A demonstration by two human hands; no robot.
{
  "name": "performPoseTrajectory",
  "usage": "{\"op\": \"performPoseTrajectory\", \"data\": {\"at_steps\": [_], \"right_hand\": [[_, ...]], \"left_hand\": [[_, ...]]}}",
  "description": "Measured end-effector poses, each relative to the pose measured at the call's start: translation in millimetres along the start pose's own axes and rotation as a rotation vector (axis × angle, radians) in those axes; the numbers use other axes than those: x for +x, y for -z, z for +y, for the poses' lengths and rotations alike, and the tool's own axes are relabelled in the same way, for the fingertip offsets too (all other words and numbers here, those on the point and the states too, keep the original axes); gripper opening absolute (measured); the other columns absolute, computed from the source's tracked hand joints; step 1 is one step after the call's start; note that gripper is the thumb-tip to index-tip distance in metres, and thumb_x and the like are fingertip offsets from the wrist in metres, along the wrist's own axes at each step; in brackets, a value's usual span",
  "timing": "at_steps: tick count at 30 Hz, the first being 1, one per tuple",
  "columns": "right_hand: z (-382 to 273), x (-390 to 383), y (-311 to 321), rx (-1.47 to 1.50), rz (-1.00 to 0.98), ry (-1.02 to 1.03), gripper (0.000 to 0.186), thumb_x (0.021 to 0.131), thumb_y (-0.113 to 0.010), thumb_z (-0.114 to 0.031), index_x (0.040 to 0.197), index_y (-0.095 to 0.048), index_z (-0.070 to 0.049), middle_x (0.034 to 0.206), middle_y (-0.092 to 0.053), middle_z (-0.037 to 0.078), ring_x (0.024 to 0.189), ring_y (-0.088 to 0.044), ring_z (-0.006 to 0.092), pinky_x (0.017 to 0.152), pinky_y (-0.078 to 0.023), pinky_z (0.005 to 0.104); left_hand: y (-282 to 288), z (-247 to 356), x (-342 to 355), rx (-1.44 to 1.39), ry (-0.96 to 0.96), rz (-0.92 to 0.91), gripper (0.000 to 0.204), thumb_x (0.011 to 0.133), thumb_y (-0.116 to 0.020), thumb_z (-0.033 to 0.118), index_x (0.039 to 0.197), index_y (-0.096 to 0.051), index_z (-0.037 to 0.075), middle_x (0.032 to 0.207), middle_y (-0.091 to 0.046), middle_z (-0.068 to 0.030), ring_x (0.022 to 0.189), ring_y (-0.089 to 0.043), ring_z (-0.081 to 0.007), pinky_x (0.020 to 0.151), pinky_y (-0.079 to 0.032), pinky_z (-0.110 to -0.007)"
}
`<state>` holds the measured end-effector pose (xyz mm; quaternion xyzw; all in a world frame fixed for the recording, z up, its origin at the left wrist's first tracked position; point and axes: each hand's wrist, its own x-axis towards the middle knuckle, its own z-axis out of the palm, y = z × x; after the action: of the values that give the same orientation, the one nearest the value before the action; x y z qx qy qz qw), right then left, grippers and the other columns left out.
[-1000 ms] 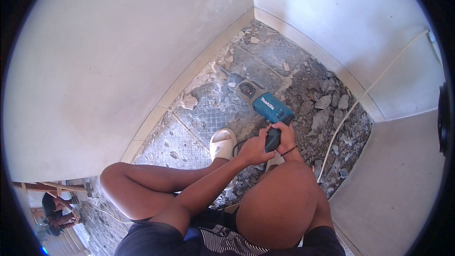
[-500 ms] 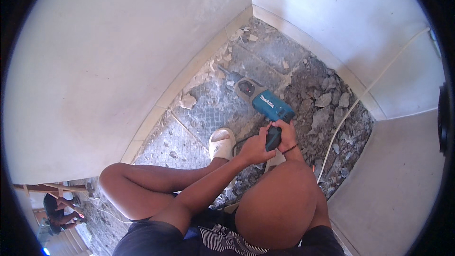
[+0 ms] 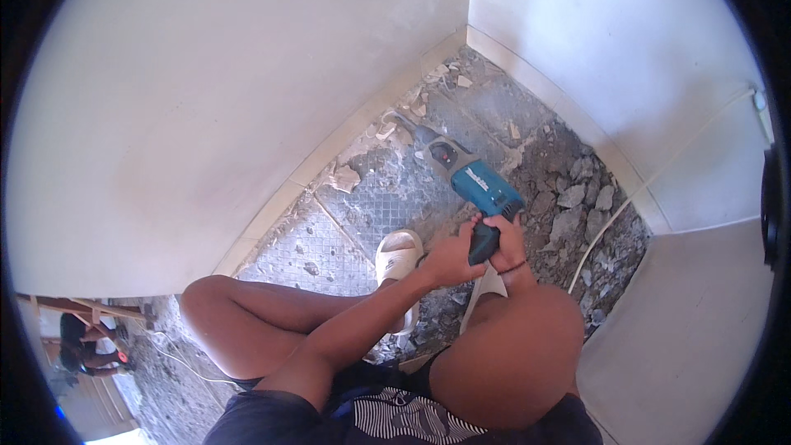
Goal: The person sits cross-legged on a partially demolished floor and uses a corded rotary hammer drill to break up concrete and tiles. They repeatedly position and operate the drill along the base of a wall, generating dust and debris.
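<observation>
We see a smooth white left wall (image 3: 231, 115) meeting a white right wall (image 3: 593, 25) in a corner, both edged with cream tile skirting (image 3: 331, 148). Bright light and soft shadow lie across the right wall. Below, we see a grid-imprinted grey floor (image 3: 377, 185) and, rightward, broken grey rubble (image 3: 568, 222).

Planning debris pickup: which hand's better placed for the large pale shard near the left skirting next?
Left, probably: the left hand sits nearer the shard; the right hand is farther right. Both hold the power tool.
</observation>
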<state>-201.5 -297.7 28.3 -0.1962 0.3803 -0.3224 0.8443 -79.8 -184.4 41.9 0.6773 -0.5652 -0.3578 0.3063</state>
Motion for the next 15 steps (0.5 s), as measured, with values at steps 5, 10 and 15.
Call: {"op": "performPoseTrajectory", "data": {"at_steps": [5, 10, 15], "right_hand": [[-24.9, -22.8, -15.7, -0.183, 0.011, 0.067, 0.059, 0.079, -0.063, 0.009, 0.131, -0.043, -0.009, 0.097, -0.063, 0.014, 0.082, -0.069, 0.0291, 0.070, -0.061, 0.0455], [-42.4, -17.9, -77.0, -0.379, -0.067, 0.181, 0.054, 0.079, -0.064, 0.009, 0.128, -0.046, -0.005, 0.099, -0.063, 0.015, 0.084, -0.069, 0.0281, 0.070, -0.061, 0.0462], [-57.3, -15.2, -168.4, -1.455, -0.646, 0.534, 0.087, 0.076, -0.074, -0.005, 0.154, -0.035, -0.014, 0.113, -0.066, 0.025, 0.099, -0.071, 0.0384, 0.085, -0.059, 0.0460]], "left_hand": [[-1.6, 19.9, -10.3, -0.211, 0.070, -0.094, 0.112, 0.078, -0.079, 0.036, 0.161, -0.015, -0.001, 0.138, -0.056, -0.0319, 0.126, -0.059, -0.0463, 0.107, -0.047, -0.050], [33.8, 30.7, -15.4, -0.338, -0.050, 0.120, 0.103, 0.083, -0.078, 0.031, 0.158, -0.017, -0.005, 0.141, -0.055, -0.0274, 0.128, -0.060, -0.0401, 0.106, -0.048, -0.047], [54.2, 31.4, -36.1, -0.746, 0.034, 0.132, 0.082, 0.088, -0.076, 0.027, 0.151, -0.034, -0.003, 0.142, -0.055, -0.0211, 0.134, -0.056, -0.0338, 0.109, -0.045, -0.042]]}}
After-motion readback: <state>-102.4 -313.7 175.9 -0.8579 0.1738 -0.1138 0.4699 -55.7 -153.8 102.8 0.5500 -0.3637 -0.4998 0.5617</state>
